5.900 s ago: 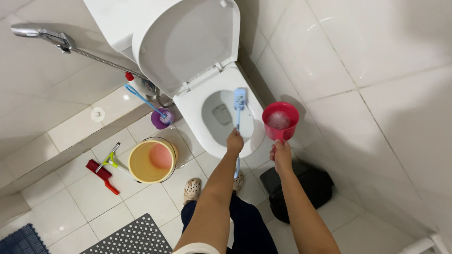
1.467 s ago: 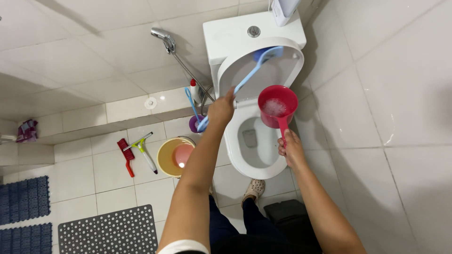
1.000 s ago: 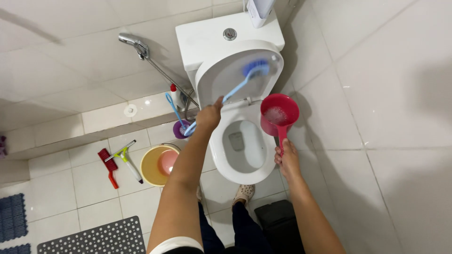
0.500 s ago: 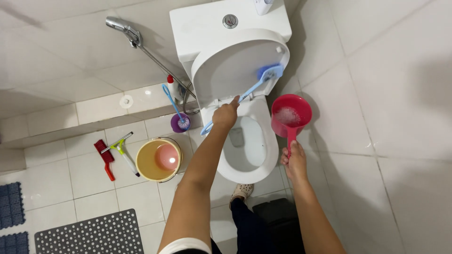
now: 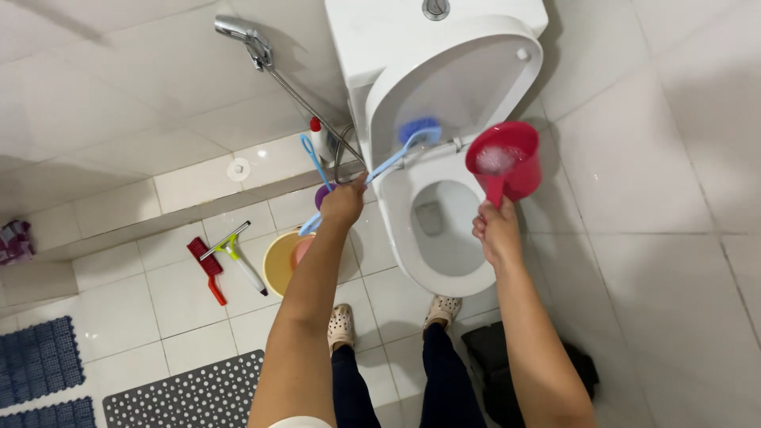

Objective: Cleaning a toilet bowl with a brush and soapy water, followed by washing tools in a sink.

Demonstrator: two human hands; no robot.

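Left hand (image 5: 343, 204) fisted round blue toilet brush (image 5: 418, 130), head on raised toilet lid (image 5: 468, 79) at 12 o'clock; right hand (image 5: 496, 231) clenched on red dipper (image 5: 506, 161) handle, 1 o'clock above bowl (image 5: 444, 277)

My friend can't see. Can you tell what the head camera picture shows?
A person's left hand presses a blue toilet brush against the raised white toilet lid, while the right hand holds a red scoop over the bowl.

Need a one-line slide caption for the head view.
Left hand presses blue toilet brush against raised lid; right hand holds red plastic scoop.
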